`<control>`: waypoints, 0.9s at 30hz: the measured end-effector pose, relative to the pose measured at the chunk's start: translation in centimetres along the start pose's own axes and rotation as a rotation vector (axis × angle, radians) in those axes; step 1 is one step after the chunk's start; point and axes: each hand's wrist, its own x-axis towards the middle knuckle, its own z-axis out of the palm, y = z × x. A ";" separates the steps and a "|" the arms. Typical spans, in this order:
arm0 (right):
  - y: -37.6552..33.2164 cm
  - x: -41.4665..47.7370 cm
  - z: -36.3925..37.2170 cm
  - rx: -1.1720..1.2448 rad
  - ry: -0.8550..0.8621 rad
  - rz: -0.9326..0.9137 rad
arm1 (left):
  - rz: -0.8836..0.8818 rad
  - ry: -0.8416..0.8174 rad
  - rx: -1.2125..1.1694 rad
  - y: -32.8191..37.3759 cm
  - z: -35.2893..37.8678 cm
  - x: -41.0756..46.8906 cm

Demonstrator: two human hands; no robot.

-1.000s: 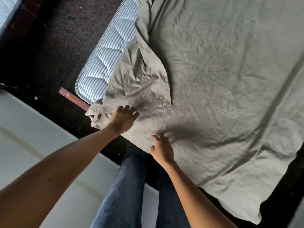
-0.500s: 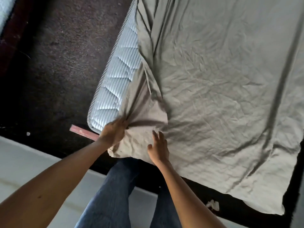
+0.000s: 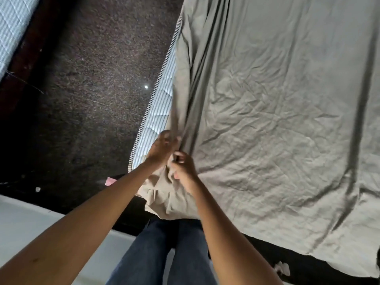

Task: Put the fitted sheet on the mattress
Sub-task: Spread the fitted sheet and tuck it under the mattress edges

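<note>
A wrinkled grey-green fitted sheet [image 3: 267, 120] lies spread over most of the mattress and hangs past its near edge. A strip of the blue-and-white striped quilted mattress [image 3: 158, 112] shows bare along the left side. My left hand [image 3: 162, 148] grips a bunched fold of the sheet at the mattress's near left corner. My right hand [image 3: 183, 167] pinches the same bunch of fabric just beside it; the two hands touch. The corner of the mattress itself is hidden under fabric and hands.
Dark speckled carpet [image 3: 92, 89] lies left of the bed. A reddish wooden piece [image 3: 110, 181] pokes out under the corner. A pale surface [image 3: 30, 223] runs along the lower left. My legs in blue jeans [image 3: 156, 254] stand at the near edge. Another quilted mattress [image 3: 12, 21] is upper left.
Both hands moved together onto the sheet's corner and closed on it, gathering the loose flap into a bunch. The view shifted closer, and less of the striped mattress shows.
</note>
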 end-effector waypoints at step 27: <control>3.1 1.6 -1.1 -0.700 -0.014 -0.184 | -0.403 0.334 1.085 -12.6 -17.5 1.5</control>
